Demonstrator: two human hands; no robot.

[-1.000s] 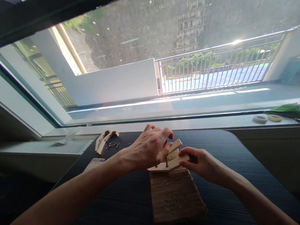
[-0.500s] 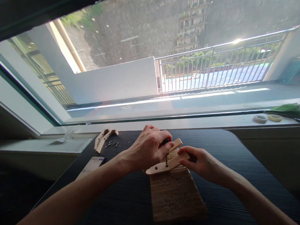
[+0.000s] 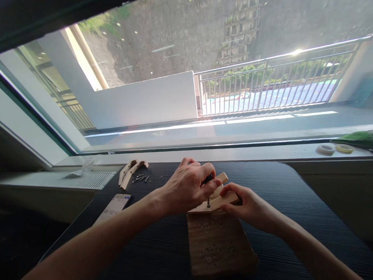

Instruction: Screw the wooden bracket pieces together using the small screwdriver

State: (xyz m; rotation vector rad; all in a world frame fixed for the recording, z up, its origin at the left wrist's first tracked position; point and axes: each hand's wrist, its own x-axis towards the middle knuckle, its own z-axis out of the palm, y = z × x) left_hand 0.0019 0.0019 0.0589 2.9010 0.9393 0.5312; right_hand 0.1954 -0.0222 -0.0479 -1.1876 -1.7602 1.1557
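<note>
My left hand (image 3: 192,185) is closed around the dark handle of a screwdriver (image 3: 208,198), held upright. The tip meets a screw or hole in a pale wooden piece (image 3: 215,204); which of the two is hard to make out. My right hand (image 3: 239,199) grips that piece at its right end, thumb in front and fingers behind. Another pale wooden bar (image 3: 223,177) angles up behind it, partly hidden by my left hand. Beneath lies a brown, pitted board (image 3: 221,247) on the dark table (image 3: 158,245).
Two curved wooden pieces (image 3: 132,173) with holes lie at the table's far left, beside several loose screws (image 3: 140,178). A phone (image 3: 114,206) rests near my left forearm. On the sill sit two tape rolls (image 3: 326,149) and a green cloth (image 3: 358,138). A window stands beyond.
The wooden piece has shifted slightly right, and its left end is now more covered by my left hand. Both hands keep their holds, with the left fingers slightly changed on the screwdriver handle.
</note>
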